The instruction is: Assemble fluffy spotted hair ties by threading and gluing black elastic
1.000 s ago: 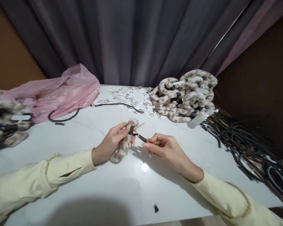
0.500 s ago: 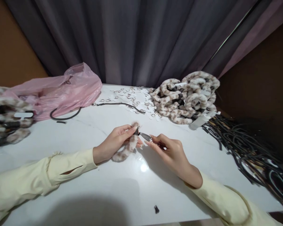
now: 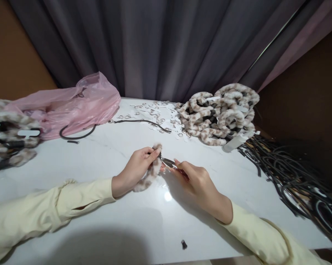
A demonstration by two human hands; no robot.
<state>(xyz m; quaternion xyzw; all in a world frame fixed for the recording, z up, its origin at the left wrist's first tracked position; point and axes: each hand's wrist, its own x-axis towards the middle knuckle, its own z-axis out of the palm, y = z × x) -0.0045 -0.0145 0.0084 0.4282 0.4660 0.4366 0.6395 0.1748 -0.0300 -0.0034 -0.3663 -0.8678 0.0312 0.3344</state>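
Note:
My left hand (image 3: 136,165) is closed around a fluffy white-and-brown spotted strap (image 3: 152,173), which curves down below the fingers. A black band (image 3: 159,155) wraps the strap near its upper end, beside my left thumb. In my right hand (image 3: 197,182) is a pair of small dark-bladed scissors (image 3: 168,162), pointing left. Their tips meet the black band; whether they touch it or a thread there I cannot tell. Fingers hide most of the handles.
Piles of similar spotted straps stand at back right (image 3: 218,117) and far left. A pink plastic bag (image 3: 96,99), scattered white tags with rings (image 3: 157,116), a white bottle (image 3: 234,141), black cords (image 3: 278,165) and a small black scrap (image 3: 184,244) lie on the white table (image 3: 99,228).
The scissors have moved slightly left and closer to the black band, and my right hand has turned so its knuckles face up more. My left hand keeps its hold on the strap.

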